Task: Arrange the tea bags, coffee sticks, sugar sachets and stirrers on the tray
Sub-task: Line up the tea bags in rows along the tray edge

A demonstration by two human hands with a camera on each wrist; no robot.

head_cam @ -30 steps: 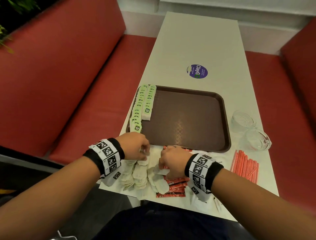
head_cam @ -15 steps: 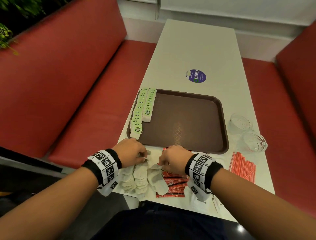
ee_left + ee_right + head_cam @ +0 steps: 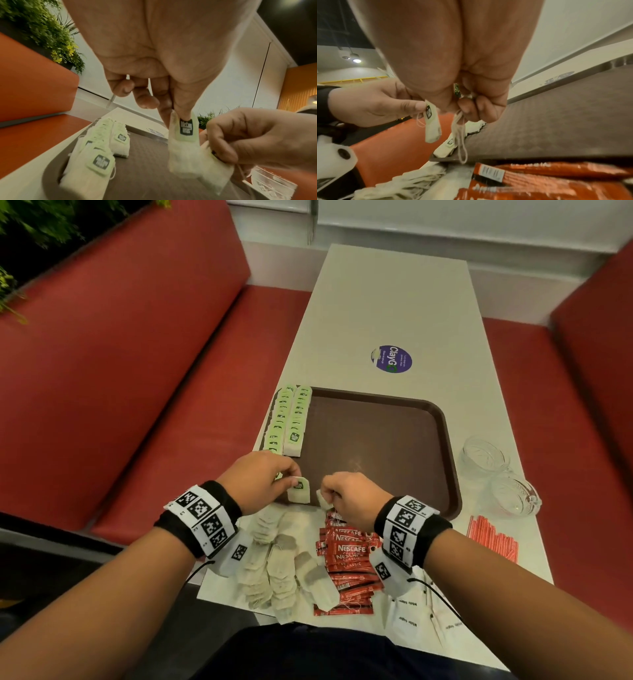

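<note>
A brown tray (image 3: 428,419) lies mid-table with two rows of green-tagged tea bags (image 3: 291,419) along its left side. My left hand (image 3: 263,477) pinches a tea bag (image 3: 298,491) by its green tag (image 3: 186,128) over the tray's near edge. My right hand (image 3: 349,491), right beside it, grips a second tea bag (image 3: 214,171) with its string (image 3: 459,134) bunched in curled fingers. Loose tea bags (image 3: 277,563) lie piled near me, red coffee sticks (image 3: 349,559) to their right, white sugar sachets (image 3: 407,614) at the front edge, red stirrers (image 3: 493,535) at right.
Two clear glass cups (image 3: 483,453) (image 3: 513,494) stand right of the tray. A round purple sticker (image 3: 391,359) is on the white table (image 3: 394,302) beyond it. Red benches (image 3: 120,371) flank the table on both sides.
Both hands have risen from the loose pile and moved forward to the tray's near edge, each now holding a tea bag.
</note>
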